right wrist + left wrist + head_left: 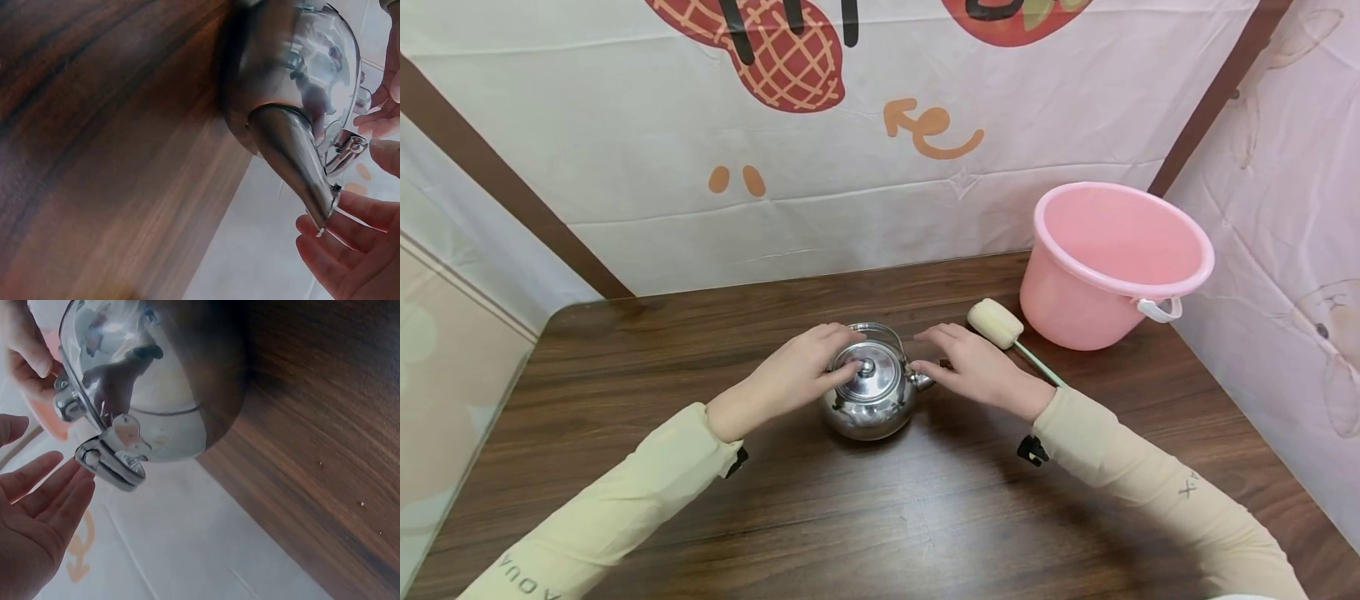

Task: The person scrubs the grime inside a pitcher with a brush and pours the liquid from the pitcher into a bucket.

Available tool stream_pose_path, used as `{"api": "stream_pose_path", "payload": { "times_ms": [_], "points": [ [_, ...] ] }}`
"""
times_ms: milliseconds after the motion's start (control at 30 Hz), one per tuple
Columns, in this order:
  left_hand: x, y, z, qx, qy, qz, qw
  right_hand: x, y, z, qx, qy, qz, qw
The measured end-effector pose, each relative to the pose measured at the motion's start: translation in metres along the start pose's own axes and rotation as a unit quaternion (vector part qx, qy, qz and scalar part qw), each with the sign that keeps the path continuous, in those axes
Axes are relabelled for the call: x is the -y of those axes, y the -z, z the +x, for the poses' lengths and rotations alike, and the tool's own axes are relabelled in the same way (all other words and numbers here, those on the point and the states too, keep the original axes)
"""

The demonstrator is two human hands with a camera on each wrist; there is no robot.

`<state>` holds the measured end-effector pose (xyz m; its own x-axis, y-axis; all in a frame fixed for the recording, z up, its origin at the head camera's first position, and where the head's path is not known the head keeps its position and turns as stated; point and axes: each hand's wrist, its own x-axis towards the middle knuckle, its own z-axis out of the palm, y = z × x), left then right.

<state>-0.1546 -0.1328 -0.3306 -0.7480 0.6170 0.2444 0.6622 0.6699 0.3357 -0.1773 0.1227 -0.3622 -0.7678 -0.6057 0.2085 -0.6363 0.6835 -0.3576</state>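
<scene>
A shiny steel kettle (868, 417) stands upright on the wooden table, its lid (876, 379) seated on top. My left hand (793, 367) is at the kettle's left side, thumb by the lid knob. Its fingers are extended beside the handle (109, 469) in the left wrist view; whether they touch it, I cannot tell. On the other side, my right hand (981, 367) hovers by the spout (290, 153) with loosely extended fingers. In the right wrist view those fingers (337, 259) lie behind the spout tip, and contact is unclear. Neither hand grips anything.
Right of the kettle lies a sponge brush (995, 323) with a thin green handle, partly hidden by my right arm. A pink bucket (1060, 304) with a white handle stands at the back right corner. Printed cloth (835, 225) hangs behind the table (880, 517).
</scene>
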Motion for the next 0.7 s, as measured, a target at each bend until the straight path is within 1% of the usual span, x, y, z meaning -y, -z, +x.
{"api": "stream_pose_path", "payload": {
  "times_ms": [267, 533, 700],
  "points": [
    [-0.001, -0.006, -0.002, 0.0, -0.01, -0.007, 0.9999, -0.003, -0.007, -0.003, -0.003, 0.011, 0.011, 1.0],
    [-0.001, -0.014, -0.002, -0.004, -0.015, -0.01, 0.9998, -0.005, -0.016, -0.005, -0.024, 0.03, 0.025, 0.999],
    [-0.002, -0.017, -0.001, -0.005, -0.02, -0.012, 0.9997, -0.006, -0.019, -0.007, -0.031, 0.032, 0.036, 0.998]
  ]
}}
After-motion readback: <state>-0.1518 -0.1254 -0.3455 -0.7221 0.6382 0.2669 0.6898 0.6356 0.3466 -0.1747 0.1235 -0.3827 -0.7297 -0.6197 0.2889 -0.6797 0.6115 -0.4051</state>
